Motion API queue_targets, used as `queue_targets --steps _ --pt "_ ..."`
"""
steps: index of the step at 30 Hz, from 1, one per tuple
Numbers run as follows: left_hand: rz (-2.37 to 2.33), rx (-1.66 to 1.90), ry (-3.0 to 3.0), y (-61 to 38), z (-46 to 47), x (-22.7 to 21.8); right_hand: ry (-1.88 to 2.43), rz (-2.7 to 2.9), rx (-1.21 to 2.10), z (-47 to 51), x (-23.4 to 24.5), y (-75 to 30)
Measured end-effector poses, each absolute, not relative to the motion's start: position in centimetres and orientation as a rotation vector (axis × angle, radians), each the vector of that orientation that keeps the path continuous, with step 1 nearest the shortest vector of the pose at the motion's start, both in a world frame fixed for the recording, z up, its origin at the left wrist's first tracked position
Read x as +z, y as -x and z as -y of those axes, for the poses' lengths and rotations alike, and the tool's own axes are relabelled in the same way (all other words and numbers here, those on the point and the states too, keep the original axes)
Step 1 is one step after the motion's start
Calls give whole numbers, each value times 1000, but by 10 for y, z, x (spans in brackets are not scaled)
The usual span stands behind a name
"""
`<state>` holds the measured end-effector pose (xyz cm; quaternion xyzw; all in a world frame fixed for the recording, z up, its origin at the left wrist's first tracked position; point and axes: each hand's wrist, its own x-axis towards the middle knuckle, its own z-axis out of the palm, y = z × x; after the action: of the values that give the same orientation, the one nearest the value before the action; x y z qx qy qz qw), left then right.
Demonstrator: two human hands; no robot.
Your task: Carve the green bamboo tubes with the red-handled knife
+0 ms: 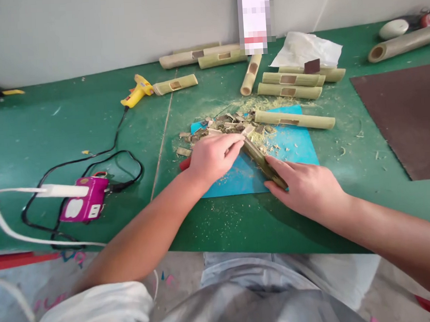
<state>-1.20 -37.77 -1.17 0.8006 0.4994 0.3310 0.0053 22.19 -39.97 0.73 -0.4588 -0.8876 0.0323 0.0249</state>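
A short bamboo tube [261, 160] lies slantwise on a blue cutting mat [297, 146]. My right hand [306, 187] is closed round its near end and holds it down. My left hand [213, 156] is closed in a fist at the tube's far end; a red tip [185, 164] of some tool sticks out behind the fist, the rest of it hidden. A heap of bamboo chips and shavings [227, 125] lies on the mat just beyond my left hand.
Several cut bamboo tubes [294, 119] with square windows lie on the green table [88, 120] behind the mat. A yellow glue gun [137, 90] is cabled to a pink power strip [84, 204] at left. A brown board [412, 115] lies at right, white paper [305, 48] at back.
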Motion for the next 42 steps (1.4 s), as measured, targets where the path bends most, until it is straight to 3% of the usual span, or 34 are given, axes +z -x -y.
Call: queue_targets --steps 9,16,29,42 --pt "-1507 1114 -1870 6 382 -11 1429 2754 105 399 8 -221" --pt "-1652 1169 -2302 7 379 -14 1430 2752 125 399 7 -223" --pt "-1688 1143 -2094 4 378 -17 1409 2752 110 398 5 -223" --pt "-1590 1196 -2459 4 373 -26 1419 2753 98 400 7 -221"
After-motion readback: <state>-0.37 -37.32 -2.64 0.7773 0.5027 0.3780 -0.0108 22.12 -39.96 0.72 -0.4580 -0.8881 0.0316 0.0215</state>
